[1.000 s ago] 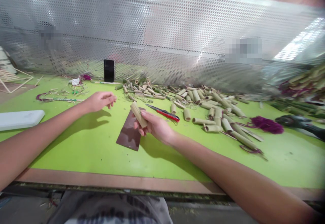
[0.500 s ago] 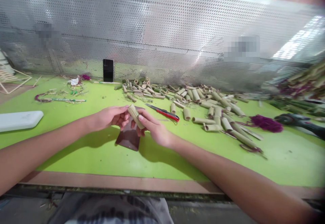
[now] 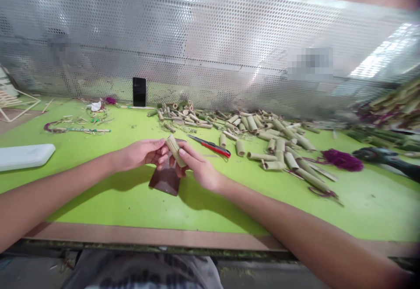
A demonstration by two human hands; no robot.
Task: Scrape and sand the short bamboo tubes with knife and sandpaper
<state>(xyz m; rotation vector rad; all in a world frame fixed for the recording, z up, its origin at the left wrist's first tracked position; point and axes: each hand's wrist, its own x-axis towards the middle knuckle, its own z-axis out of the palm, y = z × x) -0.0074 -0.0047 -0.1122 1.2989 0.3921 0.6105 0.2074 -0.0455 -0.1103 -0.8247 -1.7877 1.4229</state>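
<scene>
Over the green tabletop, a short pale bamboo piece (image 3: 174,150) is held tilted between my hands. My right hand (image 3: 200,166) grips its lower end, thumb on top and fingers underneath. From the other side, the curled fingers and thumb of my left hand (image 3: 147,153) close at its upper left edge; the exact contact is partly hidden. Beneath the hands lies a dark brown rectangular sheet (image 3: 165,180), perhaps sandpaper. A red and black utility knife (image 3: 211,146) rests just beyond my right hand, its blade pointing up and left.
Cut bamboo tubes (image 3: 252,125) are heaped at the back and right. Purple string (image 3: 343,159) and a dark power tool (image 3: 377,154) lie far right. A phone (image 3: 139,92) leans on the perforated metal screen (image 3: 216,40). A white case (image 3: 26,156) sits at the left edge.
The hands and the bamboo piece keep nearly the same pose. The whole view has shifted very slightly.
</scene>
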